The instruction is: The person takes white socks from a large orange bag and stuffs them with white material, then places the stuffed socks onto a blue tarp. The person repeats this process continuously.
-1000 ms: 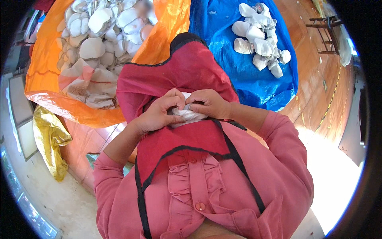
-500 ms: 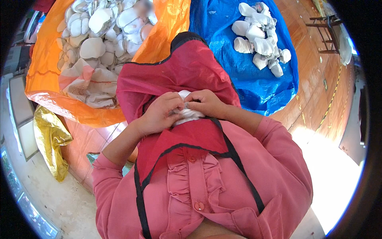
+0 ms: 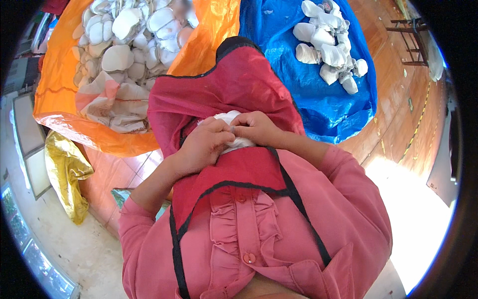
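Note:
In my lap, on the red apron (image 3: 224,89), lies a white, soft-looking piece (image 3: 241,143), mostly covered by my fingers. My left hand (image 3: 206,141) is closed over its left side. From the right, my right hand (image 3: 255,127) pinches the same piece with bent fingers. The fingertips of both hands meet at its middle; whether they also hold something small there is hidden. The piece resembles the white oval pads (image 3: 117,58) heaped ahead on the left, but its exact kind does not show.
An orange sheet (image 3: 55,97) bears the heaped pads and a crumpled whitish sack (image 3: 124,112). Right of it, a blue sheet (image 3: 269,30) carries several white bundles (image 3: 332,55). A gold-yellow bag (image 3: 67,172) lies at the left, a dark wooden stool (image 3: 411,37) stands far right.
My left hand has shifted slightly, its fingers now drawn closer over the white piece. My right hand stays nearly in place. The whole view has moved a little.

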Motion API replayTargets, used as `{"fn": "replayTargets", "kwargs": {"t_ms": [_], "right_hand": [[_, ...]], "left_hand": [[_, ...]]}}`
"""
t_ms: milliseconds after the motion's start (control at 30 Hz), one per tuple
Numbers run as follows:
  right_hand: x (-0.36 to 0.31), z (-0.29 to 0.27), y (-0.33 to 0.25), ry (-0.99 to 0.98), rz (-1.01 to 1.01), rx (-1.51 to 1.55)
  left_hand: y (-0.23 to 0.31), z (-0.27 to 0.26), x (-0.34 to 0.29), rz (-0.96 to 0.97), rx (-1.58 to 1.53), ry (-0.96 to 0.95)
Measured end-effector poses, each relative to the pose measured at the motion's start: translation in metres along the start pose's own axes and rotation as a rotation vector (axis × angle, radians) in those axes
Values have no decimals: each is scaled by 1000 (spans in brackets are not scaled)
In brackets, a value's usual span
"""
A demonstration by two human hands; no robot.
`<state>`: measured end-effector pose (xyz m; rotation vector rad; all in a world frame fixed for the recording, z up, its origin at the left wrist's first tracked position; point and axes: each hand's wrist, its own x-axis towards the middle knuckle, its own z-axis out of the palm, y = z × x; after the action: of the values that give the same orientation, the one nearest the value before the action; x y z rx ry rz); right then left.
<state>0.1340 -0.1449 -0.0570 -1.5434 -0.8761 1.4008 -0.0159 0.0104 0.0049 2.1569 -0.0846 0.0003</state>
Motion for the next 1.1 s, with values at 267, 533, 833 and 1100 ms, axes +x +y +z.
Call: {"fn": "replayTargets", "kwargs": {"t_ms": [267, 533, 833, 1100], "right_hand": [[-4, 4, 3, 45, -193, -14], [-9, 0, -20, 4, -151, -49], [-16, -38, -41, -396, -299, -308], [-7, -37, -55, -456, -275, -392]], "left_hand": [[-3, 11, -10, -196, 21, 184], [14, -20, 12, -473, -62, -86], [9, -27, 30, -230, 273, -387], [-4, -36, 55, -182, 418, -684]]}}
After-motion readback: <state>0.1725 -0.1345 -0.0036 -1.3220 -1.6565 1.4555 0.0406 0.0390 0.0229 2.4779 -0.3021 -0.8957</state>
